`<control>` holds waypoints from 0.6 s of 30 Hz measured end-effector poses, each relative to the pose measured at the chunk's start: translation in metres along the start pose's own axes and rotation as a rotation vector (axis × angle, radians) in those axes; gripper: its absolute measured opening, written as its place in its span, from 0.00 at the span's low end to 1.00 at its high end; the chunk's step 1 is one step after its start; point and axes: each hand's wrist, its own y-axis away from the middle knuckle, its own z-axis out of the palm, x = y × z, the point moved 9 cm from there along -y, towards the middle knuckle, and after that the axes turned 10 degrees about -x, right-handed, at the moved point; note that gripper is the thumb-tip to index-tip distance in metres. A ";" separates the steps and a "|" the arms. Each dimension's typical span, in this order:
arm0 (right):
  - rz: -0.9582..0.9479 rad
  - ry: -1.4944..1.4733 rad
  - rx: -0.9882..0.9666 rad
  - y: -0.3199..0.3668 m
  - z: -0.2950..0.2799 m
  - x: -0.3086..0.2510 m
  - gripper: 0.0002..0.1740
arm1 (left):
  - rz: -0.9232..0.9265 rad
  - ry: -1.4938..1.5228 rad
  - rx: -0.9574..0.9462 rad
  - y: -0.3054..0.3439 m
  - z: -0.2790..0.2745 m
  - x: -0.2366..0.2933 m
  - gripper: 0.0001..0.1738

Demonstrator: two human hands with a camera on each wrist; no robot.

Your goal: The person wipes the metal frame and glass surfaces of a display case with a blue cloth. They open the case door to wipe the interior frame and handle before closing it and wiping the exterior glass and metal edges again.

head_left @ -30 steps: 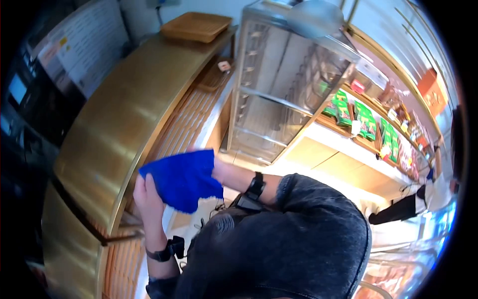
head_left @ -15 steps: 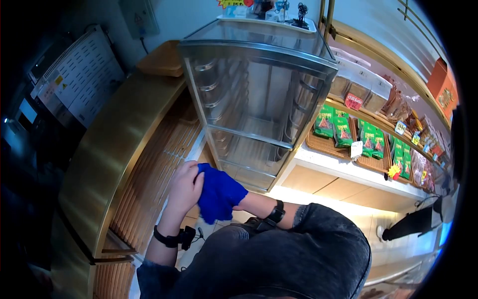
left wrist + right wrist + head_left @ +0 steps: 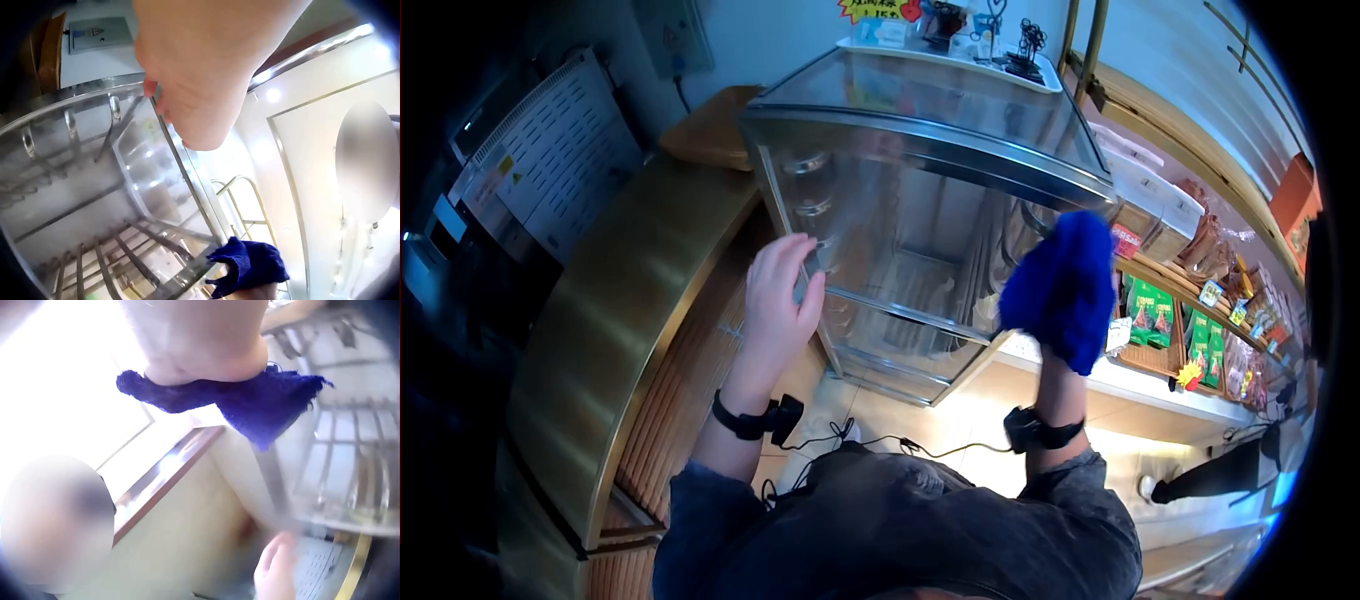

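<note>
A blue cloth (image 3: 1065, 285) covers my right hand at the right front edge of the cabinet. Its fingers are hidden under the cloth, which bunches around them; in the right wrist view the blue cloth (image 3: 262, 403) spreads past the hand on both sides. My left hand (image 3: 778, 305) is raised at the cabinet's left front edge, fingers slightly bent and thumb apart, holding nothing. Between the hands stands a tall metal-framed glass cabinet (image 3: 930, 130) with rows of side rails. In the left wrist view my left hand (image 3: 197, 81) overlaps the cabinet frame.
A brass-topped counter (image 3: 605, 330) with slatted shelves curves along the left. On the cabinet stands a white tray (image 3: 960, 62) of small items. Shelves with green snack packets (image 3: 1145, 310) line the right. A cable (image 3: 900, 442) hangs between the wrist cameras. Someone's dark-trousered leg (image 3: 1210, 475) is at right.
Both hands were together on the blue cloth; the left has let go and moved up to the cabinet's left edge. The right hand has swung right and up with the cloth. The view has turned toward the cabinet.
</note>
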 end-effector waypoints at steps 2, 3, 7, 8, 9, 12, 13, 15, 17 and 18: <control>-0.343 0.387 -0.020 -0.010 0.055 -0.074 0.22 | 0.027 0.014 0.062 -0.019 -0.007 -0.020 0.20; -0.425 0.744 -0.022 -0.019 0.059 -0.082 0.20 | 0.044 0.004 0.141 -0.027 -0.013 -0.029 0.20; -0.622 1.854 -0.107 -0.059 0.134 -0.076 0.14 | 0.078 0.010 0.293 -0.058 -0.029 -0.065 0.21; -0.559 1.852 -0.144 -0.067 0.134 -0.066 0.10 | 0.086 0.007 0.352 -0.066 -0.034 -0.074 0.21; -0.572 1.889 -0.217 -0.071 0.139 -0.060 0.09 | 0.107 -0.010 0.380 -0.074 -0.037 -0.081 0.22; -0.645 1.982 -0.366 -0.073 0.168 -0.044 0.06 | 0.106 0.062 0.433 -0.092 -0.040 -0.108 0.24; -0.623 1.937 -0.388 -0.075 0.174 -0.036 0.05 | 0.119 0.076 0.442 -0.097 -0.040 -0.113 0.23; -0.634 1.865 -0.436 -0.076 0.190 -0.021 0.06 | 0.148 0.020 0.429 -0.108 -0.040 -0.115 0.22; -0.638 1.831 -0.473 -0.079 0.208 -0.004 0.07 | 0.166 -0.055 0.415 -0.115 -0.041 -0.111 0.18; -0.663 1.830 -0.503 -0.079 0.223 0.003 0.08 | 0.169 -0.044 0.410 -0.117 -0.040 -0.112 0.18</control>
